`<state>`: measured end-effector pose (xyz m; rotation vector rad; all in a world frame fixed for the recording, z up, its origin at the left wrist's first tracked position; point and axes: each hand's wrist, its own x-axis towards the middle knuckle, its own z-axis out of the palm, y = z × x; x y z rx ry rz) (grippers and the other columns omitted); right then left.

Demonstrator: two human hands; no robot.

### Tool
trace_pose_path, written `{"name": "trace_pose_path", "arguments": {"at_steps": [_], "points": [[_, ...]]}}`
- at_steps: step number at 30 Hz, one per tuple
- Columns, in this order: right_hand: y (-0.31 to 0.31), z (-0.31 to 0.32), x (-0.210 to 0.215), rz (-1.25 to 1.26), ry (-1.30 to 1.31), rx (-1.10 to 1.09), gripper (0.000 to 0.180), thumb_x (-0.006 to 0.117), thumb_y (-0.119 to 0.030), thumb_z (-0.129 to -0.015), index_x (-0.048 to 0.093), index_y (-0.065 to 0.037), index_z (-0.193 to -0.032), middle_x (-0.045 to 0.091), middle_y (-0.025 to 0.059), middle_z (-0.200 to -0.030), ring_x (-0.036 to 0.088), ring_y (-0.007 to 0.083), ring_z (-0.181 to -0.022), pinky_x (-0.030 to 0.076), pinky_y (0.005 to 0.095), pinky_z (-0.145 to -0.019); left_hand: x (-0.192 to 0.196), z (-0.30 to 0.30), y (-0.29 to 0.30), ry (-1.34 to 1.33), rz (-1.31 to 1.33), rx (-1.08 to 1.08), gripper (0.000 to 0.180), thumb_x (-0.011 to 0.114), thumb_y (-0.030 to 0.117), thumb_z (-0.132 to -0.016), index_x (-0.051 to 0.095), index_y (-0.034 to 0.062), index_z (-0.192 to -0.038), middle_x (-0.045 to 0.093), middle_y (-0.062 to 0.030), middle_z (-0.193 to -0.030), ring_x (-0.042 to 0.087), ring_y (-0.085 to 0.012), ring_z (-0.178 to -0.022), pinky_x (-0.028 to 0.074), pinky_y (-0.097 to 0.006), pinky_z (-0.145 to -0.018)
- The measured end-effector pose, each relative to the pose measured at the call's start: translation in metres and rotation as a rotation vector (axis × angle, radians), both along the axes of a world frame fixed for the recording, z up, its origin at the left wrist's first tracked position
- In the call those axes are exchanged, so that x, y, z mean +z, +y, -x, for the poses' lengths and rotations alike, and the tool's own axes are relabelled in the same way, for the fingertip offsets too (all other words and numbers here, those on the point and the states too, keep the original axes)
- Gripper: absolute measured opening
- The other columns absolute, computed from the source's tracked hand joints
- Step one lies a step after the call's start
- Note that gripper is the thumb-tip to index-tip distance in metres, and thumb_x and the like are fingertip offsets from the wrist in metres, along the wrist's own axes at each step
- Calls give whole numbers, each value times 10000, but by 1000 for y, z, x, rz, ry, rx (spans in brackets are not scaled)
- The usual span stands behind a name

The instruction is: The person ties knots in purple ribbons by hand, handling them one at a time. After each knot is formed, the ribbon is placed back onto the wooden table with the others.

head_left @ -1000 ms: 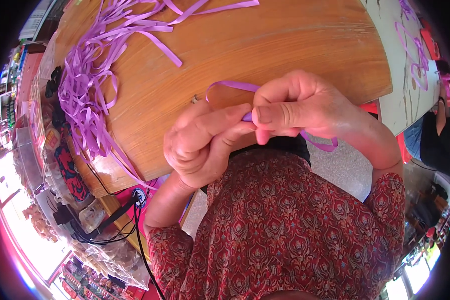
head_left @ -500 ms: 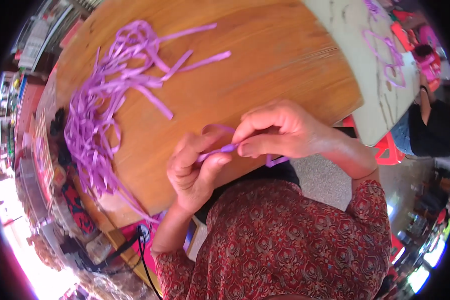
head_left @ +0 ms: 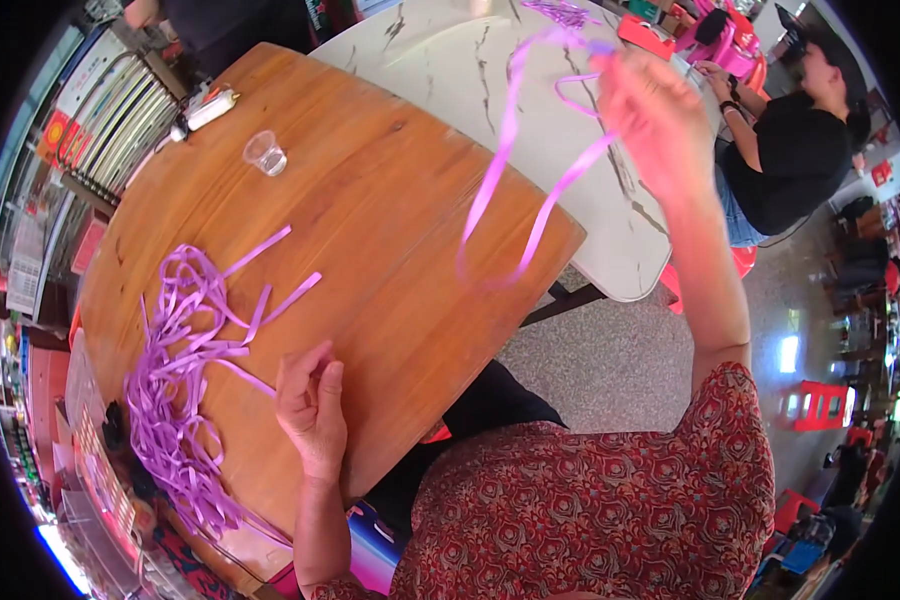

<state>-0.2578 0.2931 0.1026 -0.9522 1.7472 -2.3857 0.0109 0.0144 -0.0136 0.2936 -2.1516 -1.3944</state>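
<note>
A loop of purple ribbon (head_left: 558,200) hangs from my right hand (head_left: 660,115), whose closed fingers grip it near a knot or small fastening that motion blurs. That hand is raised over the white marbled table at the upper right. My left hand (head_left: 310,405) is over the wooden tabletop, its fingers loosely curled and the thumb apart, with nothing visible in them. Just left of it lies a tangled heap of purple ribbons (head_left: 175,375). One ribbon end reaches the edge of my left hand; whether they touch I cannot tell.
On the wooden table (head_left: 390,200) stand a small clear plastic cup (head_left: 266,153) and a white glue-gun-like tool (head_left: 208,110). The marbled table (head_left: 450,60) carries more purple ribbons (head_left: 560,14) and a red box (head_left: 646,36). A person in black (head_left: 805,130) sits beyond it. A red stool (head_left: 823,405) stands right.
My hands have come apart. The right one has swung up and right, carrying the purple ribbon loop; the left has let go and moved left and down. The view has shifted, showing more of the tables.
</note>
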Motion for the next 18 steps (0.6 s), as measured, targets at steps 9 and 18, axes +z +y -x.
{"name": "trace_pose_path", "arguments": {"at_steps": [9,18], "points": [[78,127,6,-841,960,-1118,318,633,-224,-858,614,-42,-1119,651,78,-934,616,151,-823,465,271,-725,4,-3,3,-71,147,1,120,581,-51,-830,642,-10,-925,552,-41,-797,505,-108,-708,401,-208,-638],[-55,31,-65,-673,495,-206,234,603,-109,-870,626,-45,-1094,652,48,-1043,616,122,-904,482,251,-784,8,4,8,-56,190,22,90,652,23,-804,669,14,-893,617,-113,-799,581,-191,-644,455,-270,-570]]}}
